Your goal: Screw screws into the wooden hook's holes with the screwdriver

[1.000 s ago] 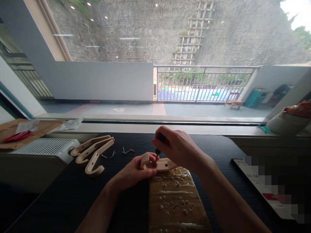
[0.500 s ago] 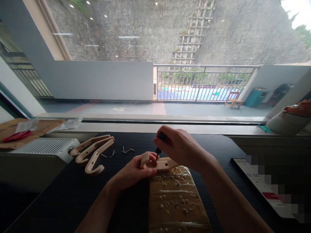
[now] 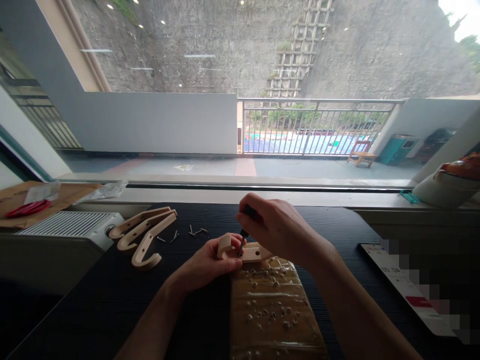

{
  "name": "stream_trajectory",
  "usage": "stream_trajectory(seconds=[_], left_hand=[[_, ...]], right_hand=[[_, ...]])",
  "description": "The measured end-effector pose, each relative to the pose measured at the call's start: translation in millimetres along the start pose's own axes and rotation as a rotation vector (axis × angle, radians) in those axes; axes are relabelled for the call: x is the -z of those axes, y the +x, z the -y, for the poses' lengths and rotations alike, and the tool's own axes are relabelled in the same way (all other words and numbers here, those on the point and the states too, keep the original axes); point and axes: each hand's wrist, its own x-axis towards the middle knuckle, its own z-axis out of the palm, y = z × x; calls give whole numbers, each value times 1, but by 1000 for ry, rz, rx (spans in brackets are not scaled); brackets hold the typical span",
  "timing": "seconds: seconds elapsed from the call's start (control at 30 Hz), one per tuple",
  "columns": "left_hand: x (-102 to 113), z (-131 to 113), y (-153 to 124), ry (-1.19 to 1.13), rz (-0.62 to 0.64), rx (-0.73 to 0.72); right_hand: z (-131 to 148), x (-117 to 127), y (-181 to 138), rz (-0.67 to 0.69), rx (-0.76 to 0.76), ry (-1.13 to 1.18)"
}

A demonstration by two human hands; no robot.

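My left hand (image 3: 206,264) is closed around a curved wooden hook (image 3: 250,254) and presses it onto the far end of a tape-wrapped brown block (image 3: 272,310). My right hand (image 3: 275,229) grips a black-handled screwdriver (image 3: 245,226) held upright, its tip down on the hook near my left thumb. Several screw heads dot the top of the block. Three more wooden hooks (image 3: 144,235) lie side by side on the black table (image 3: 93,310) to the left. A few loose screws (image 3: 195,232) lie between those hooks and my hands.
A white ribbed radiator (image 3: 67,225) stands at the table's left edge, with cardboard and a red tool (image 3: 24,207) behind it. A phone (image 3: 407,290) lies at the right. A white and orange object (image 3: 448,185) sits on the window sill.
None beyond a slight shift of the view; both hands stay on the hook and the screwdriver.
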Motion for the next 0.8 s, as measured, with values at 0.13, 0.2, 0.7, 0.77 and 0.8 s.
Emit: stream_trajectory(seconds=[0.13,0.2,0.7,0.77,0.8], left_hand=[[0,1,0,37,-20,0],[0,1,0,57,-21,4],[-1,-1,0,-6,-19,-7],[-1,0,0,-14,-18,-3],[-1,0,0,-12,-16,-5]], right_hand=[[-1,-3,1,-20,-55,-19],[0,-1,0,-4,-44,-9],[-6,-7,3,3,-65,49],[-5,-4,1,2,-38,63],[-5,-3,1,2,-23,70]])
